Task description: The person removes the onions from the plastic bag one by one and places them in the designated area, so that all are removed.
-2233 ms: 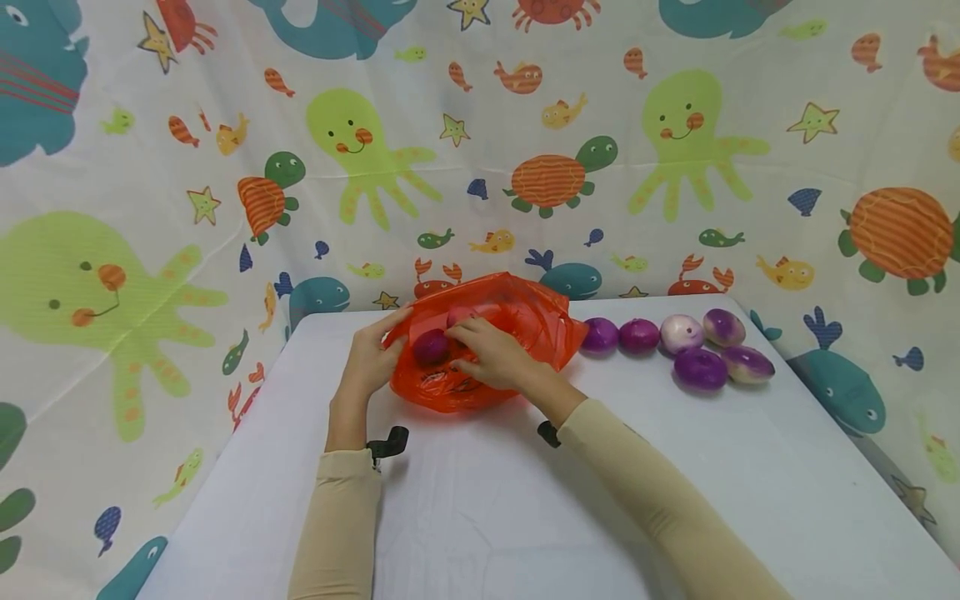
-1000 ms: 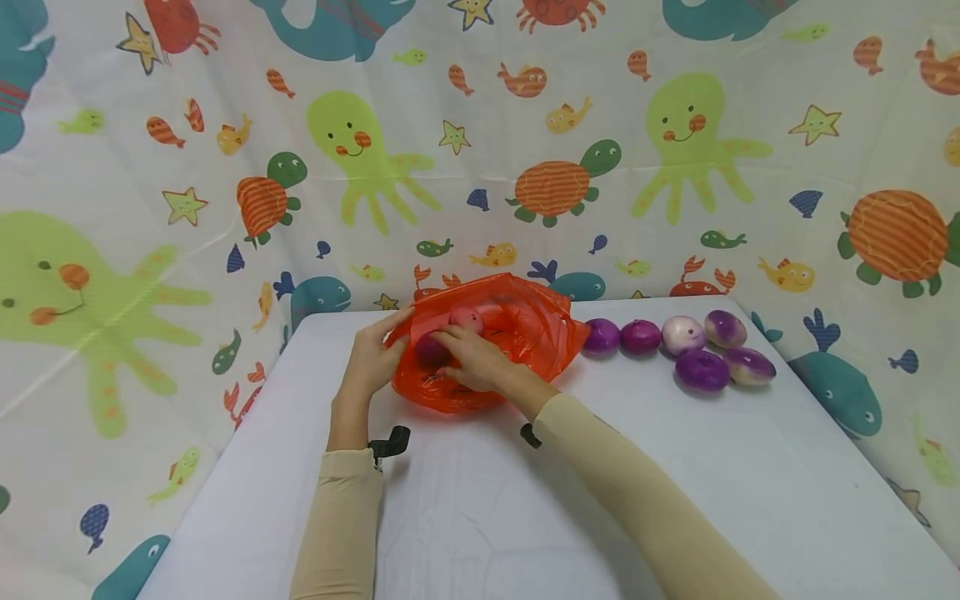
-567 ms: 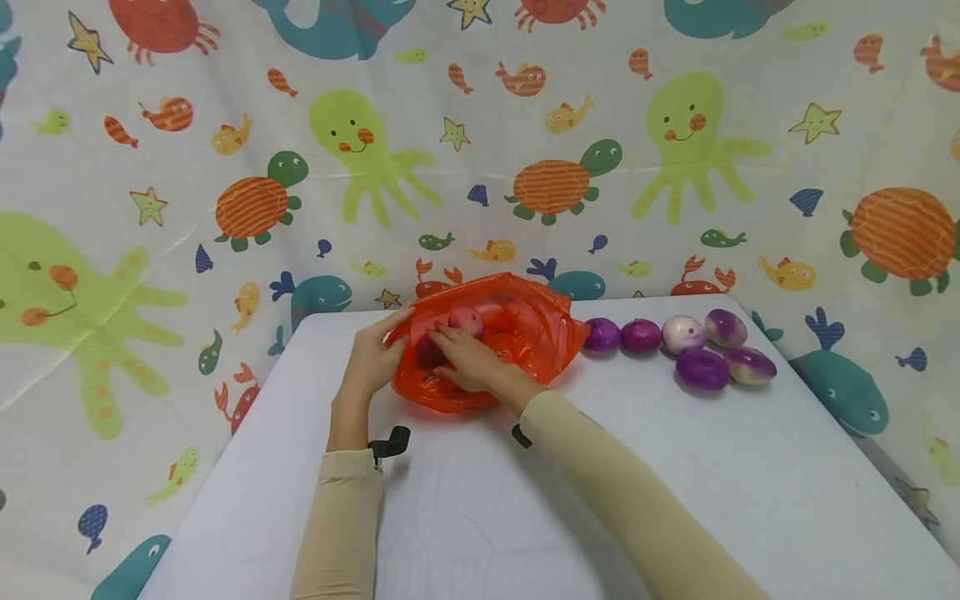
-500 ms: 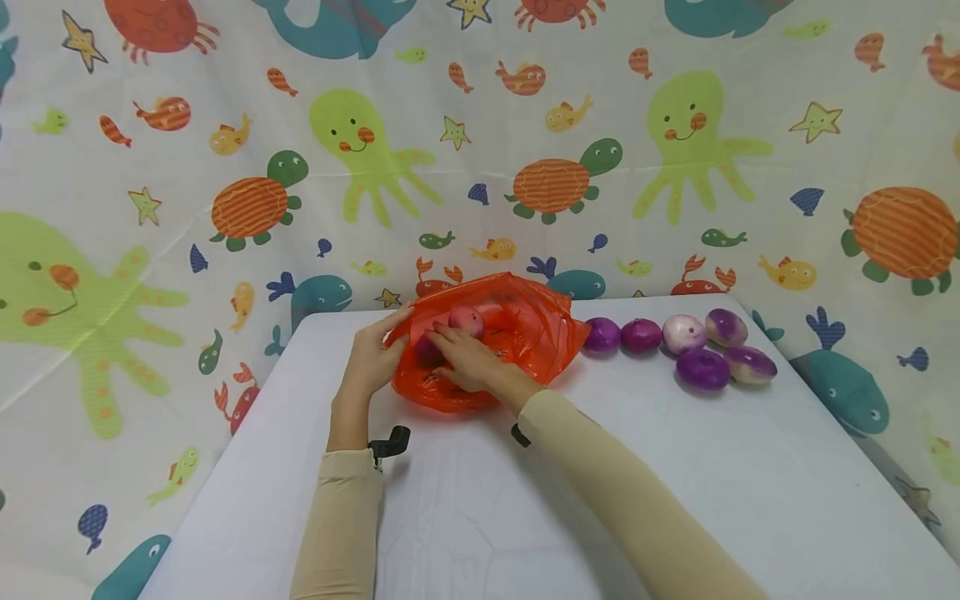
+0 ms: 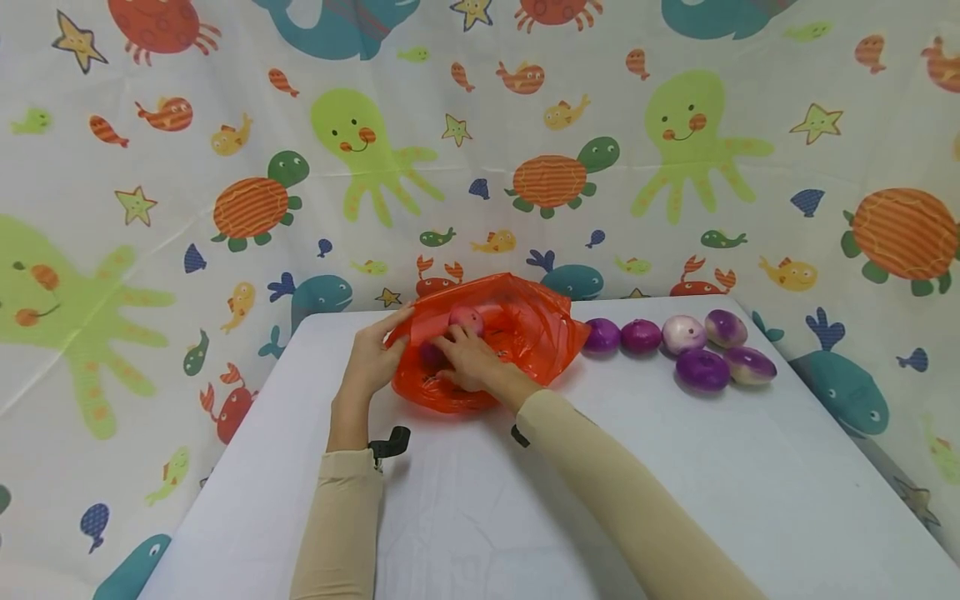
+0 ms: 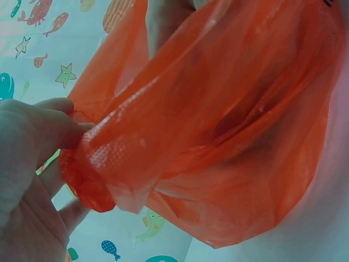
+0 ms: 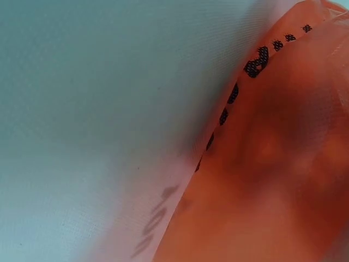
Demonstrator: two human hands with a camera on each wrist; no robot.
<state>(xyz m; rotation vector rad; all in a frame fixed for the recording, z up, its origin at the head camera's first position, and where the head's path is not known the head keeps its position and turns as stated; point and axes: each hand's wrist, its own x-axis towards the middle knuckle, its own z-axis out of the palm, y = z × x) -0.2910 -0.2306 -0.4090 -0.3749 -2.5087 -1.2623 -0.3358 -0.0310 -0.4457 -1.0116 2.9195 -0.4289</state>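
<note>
A red plastic bag [image 5: 536, 321] lies open-mouthed at the back of the table. My left hand [image 5: 369, 354] pinches its left rim; in the left wrist view the thumb and fingers [image 6: 57, 123] hold the gathered edge. My right hand [image 5: 471, 360] is inside the mouth, fingers bent over a dark purple onion [image 5: 431, 355] with the thumb below. A pinker onion [image 5: 467, 319] sits just behind those fingers. The right wrist view shows only the bag's printed side [image 7: 262, 164] close up, with the right hand hidden there.
Several purple and purple-white onions stand to the right of the bag, among them a whitish one [image 5: 683, 334] and a deep purple one [image 5: 702, 370]. The white table [image 5: 465, 517] ends at a sea-animal curtain [image 5: 480, 108] behind and at the sides.
My right hand has reached further left into the bag. Its fingers lay straighter over the dark onion half a second ago and are now more bent. The left hand has stayed at the rim.
</note>
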